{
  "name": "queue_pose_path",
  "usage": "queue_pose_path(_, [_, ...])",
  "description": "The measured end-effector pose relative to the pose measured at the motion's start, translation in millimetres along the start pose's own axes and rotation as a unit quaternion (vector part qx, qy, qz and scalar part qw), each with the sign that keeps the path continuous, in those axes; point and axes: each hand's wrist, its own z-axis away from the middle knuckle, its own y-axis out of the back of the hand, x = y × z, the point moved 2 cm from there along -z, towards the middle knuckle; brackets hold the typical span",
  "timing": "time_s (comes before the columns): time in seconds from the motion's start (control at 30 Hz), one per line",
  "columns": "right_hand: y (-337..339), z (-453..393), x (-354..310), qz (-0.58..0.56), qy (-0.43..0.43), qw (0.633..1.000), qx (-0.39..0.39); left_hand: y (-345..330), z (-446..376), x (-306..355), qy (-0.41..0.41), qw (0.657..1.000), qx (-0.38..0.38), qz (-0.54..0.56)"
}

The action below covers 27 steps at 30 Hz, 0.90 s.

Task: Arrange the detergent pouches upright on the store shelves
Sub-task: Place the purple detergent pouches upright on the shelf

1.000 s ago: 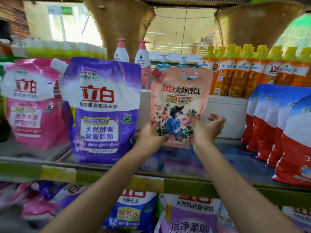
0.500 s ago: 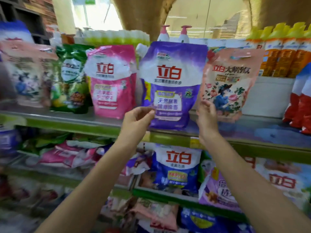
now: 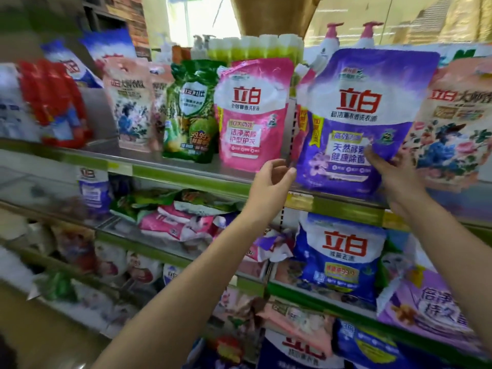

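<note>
Nearest, below both forearms: lower shelves (image 3: 186, 259) heaped with pouches lying flat and crumpled, pink, green and purple ones in no order (image 3: 183, 225). Plenty left to stand up there, by the look of it.

At the hands: left hand (image 3: 269, 182) loosely curled, fingers relaxed, gripping nothing, hovering just beside the lower left corner of the purple pouch (image 3: 354, 121). Right hand (image 3: 388, 169) laid on that pouch's lower right front, thumb across the print and fingers seemingly round the edge, so probably a light grip. Purple pouch itself upright on the upper shelf (image 3: 170, 171), base at the shelf lip, between the two hands.

Beyond and left of the left hand: pink pouch (image 3: 253, 113) and green pouch (image 3: 190, 113) standing, further peach ones blurred. Right of the right hand: floral pouch (image 3: 452, 123) upright too.

Upper row largely done, judging from this; lower tiers untouched.
</note>
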Motion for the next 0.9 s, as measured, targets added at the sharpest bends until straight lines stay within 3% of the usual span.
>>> queue_pose_path(0.13, [5.3,-13.2,5.3,-0.052,-0.032,0.998,0.02,-22.1,-24.7,1.9,-0.001,1.0,-0.009,-0.024])
queue_pose_path(0.47, [3.3,-30.3,18.6,-0.12,-0.079,0.989,-0.032,-70.5,-82.6,-7.6,0.02,0.991,-0.064,0.116])
queue_pose_path(0.7, [-9.0,-24.7,11.8,-0.11,-0.027,0.993,-0.036,-65.9,-79.7,-6.2,-0.016,0.988,0.005,0.157])
queue_pose_path(0.9, [-52.7,-0.3,-12.8,-0.093,0.011,0.994,-0.054,-18.5,-48.4,13.2,-0.089,0.976,0.074,0.182])
